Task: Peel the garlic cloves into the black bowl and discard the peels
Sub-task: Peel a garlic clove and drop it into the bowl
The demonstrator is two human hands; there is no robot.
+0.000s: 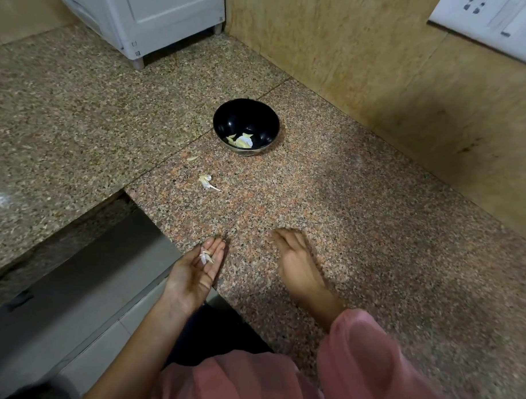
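Several pale peeled garlic cloves (243, 141) lie in the black bowl (225, 120) at twelve o'clock on the worktop (360, 208), loose peels (207, 181) at its seven o'clock, papery scraps (205, 257) on the straight fingers (217, 253) of the left hand (193, 276), the blurred right hand (295, 260) with fingers relaxed.

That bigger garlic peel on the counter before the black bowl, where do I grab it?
Probably pinch the garlic peel at its thin tail, which points toward you and rightward, from above with the empty right hand; its fanned end seems flat on the counter.
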